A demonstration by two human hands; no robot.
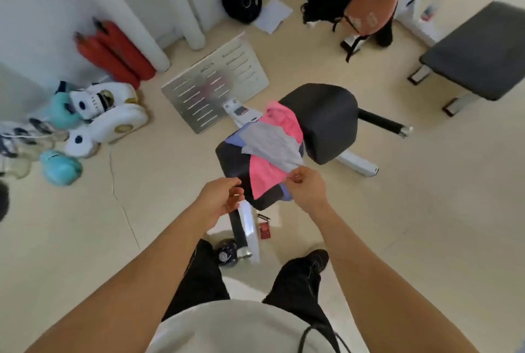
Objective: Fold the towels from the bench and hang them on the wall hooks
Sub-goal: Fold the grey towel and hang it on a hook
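Towels heaped on a black padded workout bench, both hands at its near edge.

The cream tiled floor (426, 225) fills the view, with the bench (326, 122) at centre, its seat pad near and its back pad farther right. A second dark bench (480, 51) stands far right. A slotted metal panel (216, 88) lies far left of the bench. A grey towel (272, 145) lies on top of a pink towel (267, 176), with a blue-violet one (241, 137) beneath. The right hand (305, 191) pinches the grey towel's near corner between thumb and fingertips. The left hand (221, 199) hovers just left of the pile, fingers loosely curled, holding nothing.
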